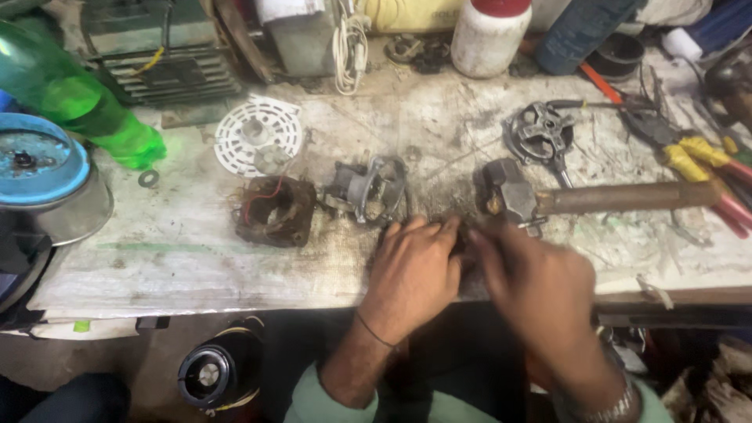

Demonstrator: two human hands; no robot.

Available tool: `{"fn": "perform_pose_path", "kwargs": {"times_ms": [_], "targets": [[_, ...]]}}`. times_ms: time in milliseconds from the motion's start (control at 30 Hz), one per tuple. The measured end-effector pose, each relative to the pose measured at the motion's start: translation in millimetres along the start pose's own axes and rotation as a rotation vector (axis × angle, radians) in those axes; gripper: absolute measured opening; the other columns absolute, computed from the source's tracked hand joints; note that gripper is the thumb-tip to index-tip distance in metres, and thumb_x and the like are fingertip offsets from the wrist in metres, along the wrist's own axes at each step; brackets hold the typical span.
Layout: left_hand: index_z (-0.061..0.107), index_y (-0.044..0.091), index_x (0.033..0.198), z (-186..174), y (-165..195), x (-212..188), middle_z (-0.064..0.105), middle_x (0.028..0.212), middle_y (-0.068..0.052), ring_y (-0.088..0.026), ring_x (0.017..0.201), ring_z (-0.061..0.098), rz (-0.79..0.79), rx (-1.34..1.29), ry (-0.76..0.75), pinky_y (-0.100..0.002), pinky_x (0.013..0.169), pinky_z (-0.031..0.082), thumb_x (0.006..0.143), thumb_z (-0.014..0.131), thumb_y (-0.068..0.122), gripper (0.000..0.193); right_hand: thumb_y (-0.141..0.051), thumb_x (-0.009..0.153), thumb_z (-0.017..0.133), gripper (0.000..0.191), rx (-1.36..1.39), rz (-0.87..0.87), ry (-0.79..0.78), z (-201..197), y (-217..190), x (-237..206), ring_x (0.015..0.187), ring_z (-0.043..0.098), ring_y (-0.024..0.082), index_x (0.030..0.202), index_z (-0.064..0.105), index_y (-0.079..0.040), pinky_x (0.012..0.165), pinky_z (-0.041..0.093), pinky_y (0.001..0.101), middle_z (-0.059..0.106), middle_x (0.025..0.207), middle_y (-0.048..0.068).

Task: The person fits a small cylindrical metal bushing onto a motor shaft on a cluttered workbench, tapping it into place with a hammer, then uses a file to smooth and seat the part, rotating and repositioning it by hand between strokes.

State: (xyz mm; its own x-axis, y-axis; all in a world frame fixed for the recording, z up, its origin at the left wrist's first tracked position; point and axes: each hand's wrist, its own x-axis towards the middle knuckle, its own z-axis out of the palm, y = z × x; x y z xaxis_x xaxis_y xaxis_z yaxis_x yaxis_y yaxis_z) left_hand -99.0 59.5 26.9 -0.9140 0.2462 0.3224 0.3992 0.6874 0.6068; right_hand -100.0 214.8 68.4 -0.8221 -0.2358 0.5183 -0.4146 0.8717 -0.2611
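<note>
At the far left of the frame a green plastic bottle [74, 106] lies tilted across the upper corner, its cap end resting on the dirty white surface [196, 266]. Just below it sits a round blue-topped metal part [35, 164], hanging partly over the surface's left edge. Right of the bottle a small washer [148, 178] lies alone, and further right a white slotted plastic disc [258, 135] lies flat. Below the disc stands a rusty brown motor core [274, 210] with red wire showing in its hollow, and just beside it to the right a grey metal motor bracket [370, 188] rests tilted.

Low in the middle of the frame, the left hand [413, 270] lies knuckles up at the near edge of the surface, fingers curled downward onto a small dark part [462, 235] that is mostly hidden. The right hand [533, 286] is blurred and meets it from the right, fingertips touching the same dark part; how tightly either one grips cannot be told.

Just beyond the hands, a hammer [611, 197] lies across the surface, head to the left, wooden handle running right. Above it sits a round dark metal frame [539, 133] with spokes. At the far right lie pliers [693, 157] with yellow and red grips.
</note>
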Motion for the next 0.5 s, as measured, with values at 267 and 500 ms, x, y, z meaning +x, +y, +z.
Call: {"fn": "perform_pose_path", "kwargs": {"times_ms": [267, 500], "targets": [[0.071, -0.003, 0.115, -1, 1, 0, 0.075, 0.098, -0.014, -0.03, 0.101, 0.066, 0.001, 0.048, 0.01, -0.046, 0.092, 0.048, 0.083, 0.069, 0.013, 0.036, -0.024, 0.093, 0.077, 0.018, 0.019, 0.013, -0.008, 2, 1, 0, 0.051, 0.067, 0.026, 0.104, 0.079, -0.011, 0.047, 0.048, 0.0383, 0.072, 0.068, 0.011], [0.07, -0.004, 0.114, 1, 2, 1, 0.075, 0.097, -0.014, -0.032, 0.101, 0.065, 0.021, 0.042, 0.03, -0.047, 0.09, 0.048, 0.083, 0.068, 0.015, 0.036, -0.024, 0.095, 0.078, 0.013, -0.008, -0.009, -0.007, 2, 7, 2, 0.051, 0.066, 0.026, 0.1, 0.079, -0.012, 0.049, 0.048, 0.0383, 0.072, 0.069, 0.012]]}}
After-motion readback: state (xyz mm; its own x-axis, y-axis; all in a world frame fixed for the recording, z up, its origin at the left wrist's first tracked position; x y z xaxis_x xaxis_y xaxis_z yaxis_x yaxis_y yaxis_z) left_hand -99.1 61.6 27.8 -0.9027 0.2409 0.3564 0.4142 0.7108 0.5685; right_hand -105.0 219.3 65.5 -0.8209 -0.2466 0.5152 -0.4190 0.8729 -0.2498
